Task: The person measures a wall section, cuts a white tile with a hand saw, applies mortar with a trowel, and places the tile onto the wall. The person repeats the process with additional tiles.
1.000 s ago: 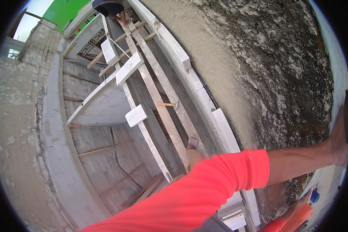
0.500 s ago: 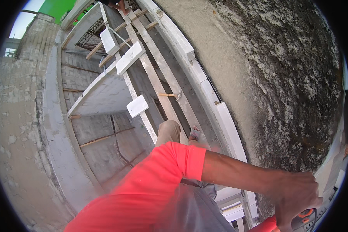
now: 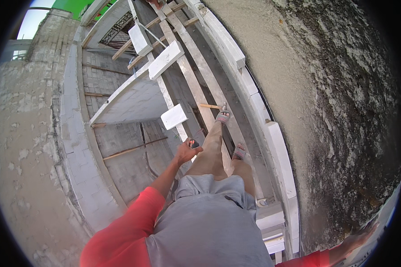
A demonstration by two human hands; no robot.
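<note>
My left hand is closed round a small black-and-orange object, mostly hidden by the fingers, beside my leg and over the narrow beam. I cannot make out its kind. Out at the lower right my right hand stretches away beyond the dark rough wall; its fingers are smeared. A claw hammer with a wooden handle lies across the planks by my forward foot. Nearest my left hand is a white block resting on the beam.
Two more white blocks sit farther along. I stand on long narrow planks with gaps between them, high over a walled space. A low white block wall runs along the right. Another person's foot shows at the top.
My left arm has swung from the lower right across to the left, carrying the black-and-orange object. One foot has moved forward to the hammer, and the view has turned.
</note>
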